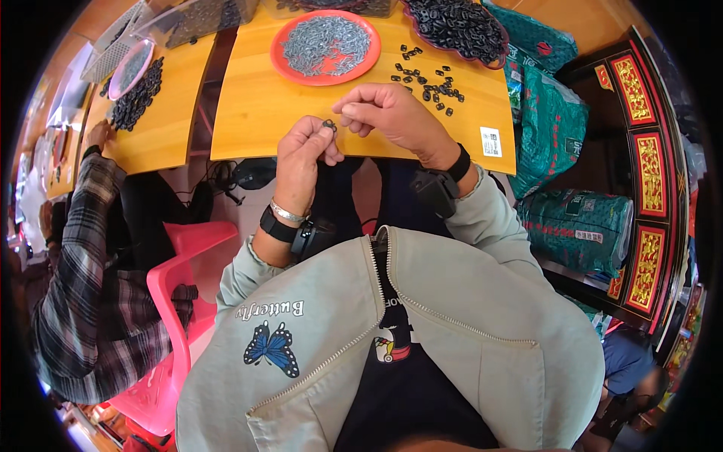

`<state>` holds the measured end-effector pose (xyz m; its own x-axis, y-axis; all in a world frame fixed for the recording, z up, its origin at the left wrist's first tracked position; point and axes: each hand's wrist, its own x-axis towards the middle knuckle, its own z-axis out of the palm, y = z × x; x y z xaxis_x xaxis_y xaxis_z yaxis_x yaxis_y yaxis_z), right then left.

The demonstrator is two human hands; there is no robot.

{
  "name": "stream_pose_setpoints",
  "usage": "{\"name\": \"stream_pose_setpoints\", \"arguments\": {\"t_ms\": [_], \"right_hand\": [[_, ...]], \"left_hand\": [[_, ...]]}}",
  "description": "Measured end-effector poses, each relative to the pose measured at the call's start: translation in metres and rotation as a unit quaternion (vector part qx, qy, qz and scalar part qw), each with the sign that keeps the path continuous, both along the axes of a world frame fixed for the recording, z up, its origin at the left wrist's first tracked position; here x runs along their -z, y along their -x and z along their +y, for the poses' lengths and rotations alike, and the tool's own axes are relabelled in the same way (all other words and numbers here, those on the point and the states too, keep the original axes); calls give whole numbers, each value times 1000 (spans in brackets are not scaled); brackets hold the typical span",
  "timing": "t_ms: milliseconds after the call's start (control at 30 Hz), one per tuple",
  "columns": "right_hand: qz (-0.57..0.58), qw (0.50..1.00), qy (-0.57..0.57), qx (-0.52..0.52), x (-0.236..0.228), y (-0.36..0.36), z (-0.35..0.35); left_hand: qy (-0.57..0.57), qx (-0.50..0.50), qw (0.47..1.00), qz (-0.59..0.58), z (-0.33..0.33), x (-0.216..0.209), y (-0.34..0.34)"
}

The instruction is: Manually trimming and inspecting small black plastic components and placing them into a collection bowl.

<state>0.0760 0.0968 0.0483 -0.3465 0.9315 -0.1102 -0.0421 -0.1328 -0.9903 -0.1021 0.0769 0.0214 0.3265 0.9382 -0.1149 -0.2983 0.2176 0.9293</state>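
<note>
Over the near edge of the yellow table [248,113], my left hand [303,154] pinches a small black plastic piece [329,125] between thumb and fingertips. My right hand [395,120] is just to its right, thumb and fingers drawn together; whatever they hold is too small to make out. Beyond the hands, an orange-red plate [278,59] carries a heap of small silver metal pieces [324,41]. Several loose black pieces [427,95] like the held one lie scattered right of the plate.
A dark basket [503,63] piled with black pieces stands far right. Clear plastic bins [162,34] line the back. At left, a person in a plaid sleeve [83,226] sits on a pink chair [162,290] by another table. Green bags [553,124] stand at right.
</note>
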Motion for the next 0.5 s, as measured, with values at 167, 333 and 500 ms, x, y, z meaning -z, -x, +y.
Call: {"name": "stream_pose_setpoints", "arguments": {"t_ms": [167,333,500], "right_hand": [[-39,998,-58,-9,6,6,-5],[-129,988,-82,-4,8,8,-4],[-151,983,-107,-7,10,9,-4]], "left_hand": [[0,3,1000,6,2,4,1],[3,13,999,42,3,9,2],[-12,27,999,35,3,12,3]]}}
